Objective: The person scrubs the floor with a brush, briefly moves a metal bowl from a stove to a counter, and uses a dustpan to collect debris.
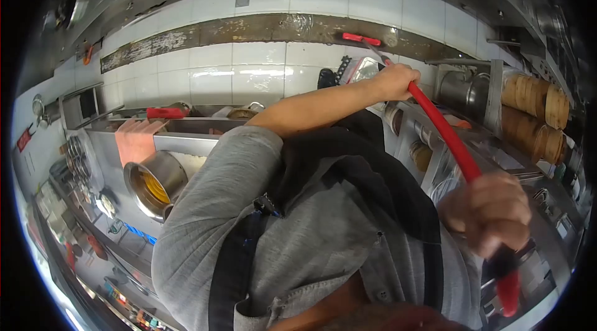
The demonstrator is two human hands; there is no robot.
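A long red pole (444,130) runs slantwise from upper middle to lower right. My left hand (398,81) grips its upper part, with that arm stretched across my body. Lower right, my right hand (497,213) wraps round the pole near its end and looks blurred by motion. At the far end a narrow red head (361,39) rests on a dark, worn strip (249,29) between white tiles. My body wears a grey shirt and a black apron.
On the left are a metal pot (174,172) with something yellow inside and a pink cloth (138,140) over a metal edge. Stacked round wooden containers (532,101) and a metal pot (463,91) stand on the right. A dark shoe (326,78) shows near the tiles.
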